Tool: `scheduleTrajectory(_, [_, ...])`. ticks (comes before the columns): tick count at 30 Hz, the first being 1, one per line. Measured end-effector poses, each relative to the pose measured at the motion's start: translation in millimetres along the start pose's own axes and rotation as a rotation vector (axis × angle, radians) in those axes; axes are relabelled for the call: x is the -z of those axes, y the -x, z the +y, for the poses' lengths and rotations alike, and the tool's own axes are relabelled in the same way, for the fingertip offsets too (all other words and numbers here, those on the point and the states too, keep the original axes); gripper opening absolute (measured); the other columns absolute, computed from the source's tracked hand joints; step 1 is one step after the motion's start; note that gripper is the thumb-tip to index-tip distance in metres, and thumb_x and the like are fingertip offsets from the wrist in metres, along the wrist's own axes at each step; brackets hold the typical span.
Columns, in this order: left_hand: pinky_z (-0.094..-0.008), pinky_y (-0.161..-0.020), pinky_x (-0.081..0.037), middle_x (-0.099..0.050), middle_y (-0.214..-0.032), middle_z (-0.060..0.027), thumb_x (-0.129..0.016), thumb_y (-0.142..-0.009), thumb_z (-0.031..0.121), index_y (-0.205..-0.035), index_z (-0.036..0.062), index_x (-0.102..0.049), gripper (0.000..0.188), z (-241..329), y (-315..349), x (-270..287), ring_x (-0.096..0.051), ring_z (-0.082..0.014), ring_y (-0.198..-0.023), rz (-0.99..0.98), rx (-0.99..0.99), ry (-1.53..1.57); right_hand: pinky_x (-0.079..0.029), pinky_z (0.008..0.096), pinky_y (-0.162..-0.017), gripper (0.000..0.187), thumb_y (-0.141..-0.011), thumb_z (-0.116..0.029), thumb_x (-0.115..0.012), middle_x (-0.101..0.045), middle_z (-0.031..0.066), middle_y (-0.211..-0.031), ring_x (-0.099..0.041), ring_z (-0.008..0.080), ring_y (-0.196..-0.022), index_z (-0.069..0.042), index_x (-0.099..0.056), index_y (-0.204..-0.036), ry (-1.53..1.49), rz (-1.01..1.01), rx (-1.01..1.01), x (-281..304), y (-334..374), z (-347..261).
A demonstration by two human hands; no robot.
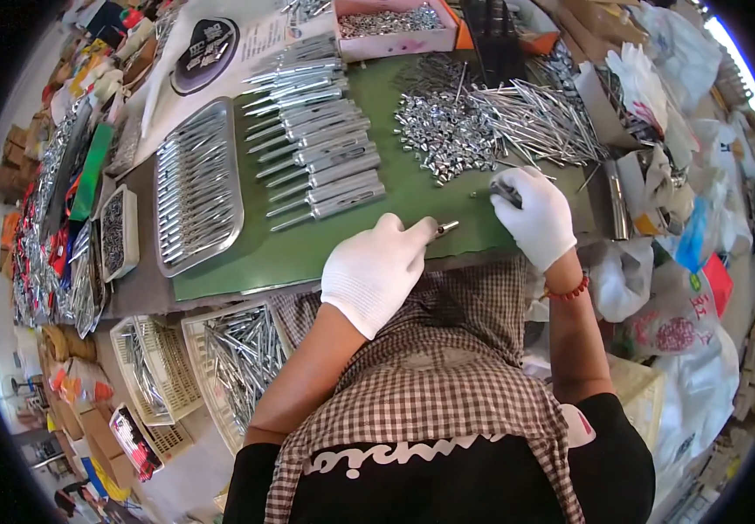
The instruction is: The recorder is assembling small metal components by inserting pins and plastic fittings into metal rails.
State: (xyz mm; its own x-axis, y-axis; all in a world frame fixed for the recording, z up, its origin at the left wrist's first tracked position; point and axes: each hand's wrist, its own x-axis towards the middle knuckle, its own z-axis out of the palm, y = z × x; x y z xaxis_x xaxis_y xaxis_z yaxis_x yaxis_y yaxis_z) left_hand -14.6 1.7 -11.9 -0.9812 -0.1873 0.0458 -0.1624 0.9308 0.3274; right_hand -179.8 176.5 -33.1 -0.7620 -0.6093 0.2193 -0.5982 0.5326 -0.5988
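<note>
My left hand [377, 264], in a white knit glove, is closed above the green mat near its front edge. Between its thumb and forefinger it pinches a small metal part with a tapered end [447, 228] that points right; the rest of the part is hidden. My right hand [536, 215], also gloved, has its fingers curled together just in front of the metal pile. A bit of grey metal shows at its fingertips, too little to name. Beyond it lie a heap of small shiny metal sleeves [447, 131] and a pile of thin metal rods [543, 122].
Rows of slim metal tools with pointed shafts [334, 157] lie on the green mat [246, 278]. Left of them is a metal tray [239, 203] of similar thin pieces. A pink box [399, 45] of small parts stands at the back, a metal tube [617, 201] at the right.
</note>
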Motion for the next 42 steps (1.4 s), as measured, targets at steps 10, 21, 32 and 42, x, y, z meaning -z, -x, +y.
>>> scheduleTrajectory(10, [-0.0421, -0.059, -0.050, -0.057, -0.081, -0.0098, -0.058, -0.091, 0.020, -0.111, 0.0234, -0.064, 0.021, 4.4, 3.7, -3.4, -0.062, -0.0316, -0.066, 0.014, 0.005, -0.011, -0.052, 0.0400, -0.074, 0.016, -0.085, -0.019, -0.067, -0.065, 0.0117, -0.090, -0.065, 0.0321, -0.083, -0.010, -0.069, -0.097, 0.112, -0.097, 0.102, -7.3, -1.8, -9.2])
scheduleTrajectory(21, [-0.0411, -0.060, -0.052, -0.061, -0.089, -0.0103, -0.056, -0.091, 0.020, -0.116, 0.0203, -0.062, 0.025, 1.6, 3.3, -1.1, -0.064, -0.0307, -0.069, -0.013, -0.010, -0.019, -0.053, 0.0372, -0.067, 0.011, -0.081, -0.014, -0.072, -0.065, 0.0091, -0.086, -0.066, 0.0296, -0.076, -0.010, -0.070, -0.090, -0.200, -0.157, 0.220, -17.5, 15.8, -36.1])
scheduleTrajectory(32, [-0.0428, -0.060, -0.056, -0.060, -0.088, -0.0130, -0.057, -0.091, 0.021, -0.117, 0.0190, -0.060, 0.026, 3.1, 3.1, 1.0, -0.067, -0.0322, -0.072, -0.043, -0.004, -0.004, -0.052, 0.0409, -0.066, 0.008, -0.080, -0.014, -0.070, -0.065, 0.0092, -0.086, -0.065, 0.0315, -0.078, -0.011, -0.068, -0.088, -0.088, -0.163, 0.203, -19.8, 19.2, -40.7])
scheduleTrajectory(42, [-0.0434, -0.059, -0.055, -0.060, -0.090, -0.0140, -0.055, -0.095, 0.023, -0.127, 0.0202, -0.059, 0.033, 1.4, 2.3, -0.8, -0.067, -0.0328, -0.071, -0.073, -0.047, -0.055, -0.049, 0.0405, -0.064, 0.013, -0.082, -0.019, -0.072, -0.061, 0.0108, -0.081, -0.062, 0.0324, -0.074, -0.008, -0.065, -0.086, -0.063, -0.185, 0.126, -17.2, 18.2, -40.3])
